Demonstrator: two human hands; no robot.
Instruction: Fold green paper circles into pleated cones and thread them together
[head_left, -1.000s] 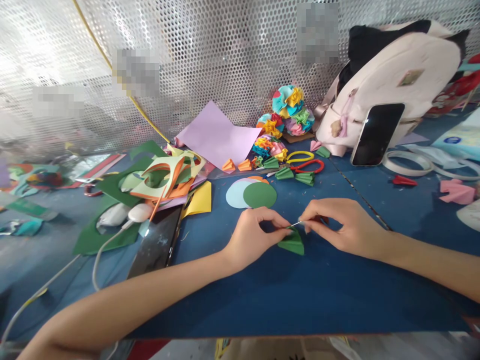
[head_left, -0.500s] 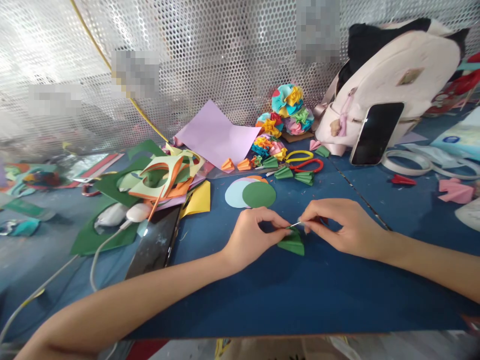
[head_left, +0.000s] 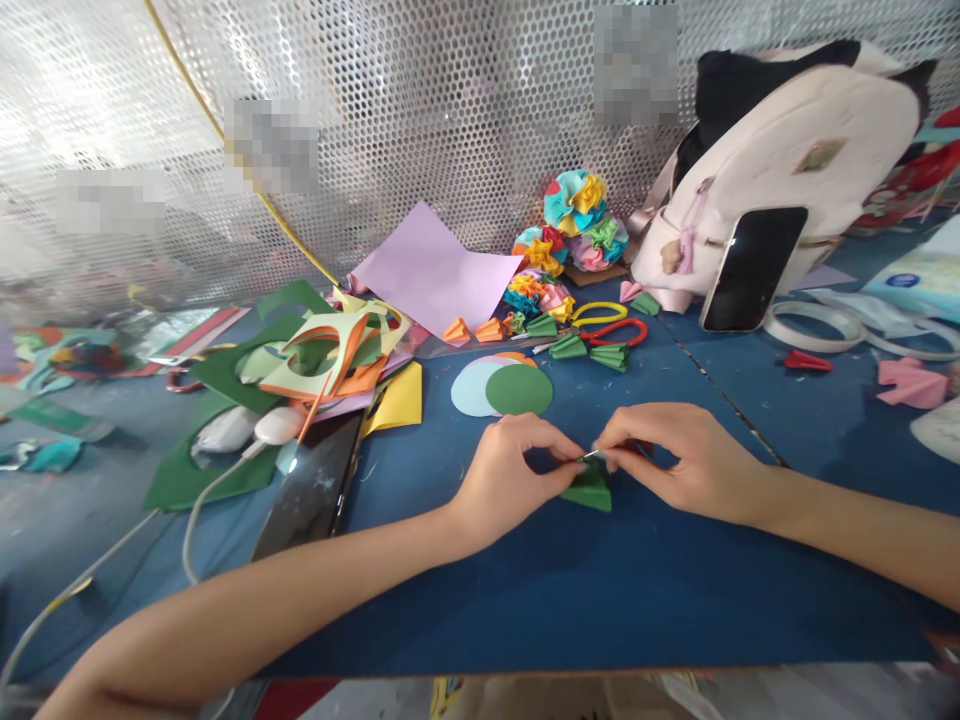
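Observation:
My left hand (head_left: 512, 478) is closed in a pinch on the tip of a folded green paper piece (head_left: 589, 490), which fans out below its fingertips. From the right, my right hand (head_left: 676, 458) pinches a thin pale strip (head_left: 592, 455) between thumb and forefinger. That strip bridges the small gap to the left fingertips, right at the paper's tip; its material is too small to make out. Just beyond my left hand lie overlapping paper circles, a green circle (head_left: 519, 388) over a light blue circle (head_left: 474, 388).
Scissors (head_left: 624, 330) and folded green pieces (head_left: 609, 356) lie behind. Paper flower balls (head_left: 576, 203) stand farther back. A phone (head_left: 756, 268) leans against a white backpack (head_left: 795, 170), near tape rolls (head_left: 814, 326). Paper scraps (head_left: 315, 355) and a dark phone-like slab (head_left: 319, 475) are at left.
My right hand has shifted slightly toward the left hand, and less of the pale strip shows between them. My left hand keeps its pinch on the green paper.

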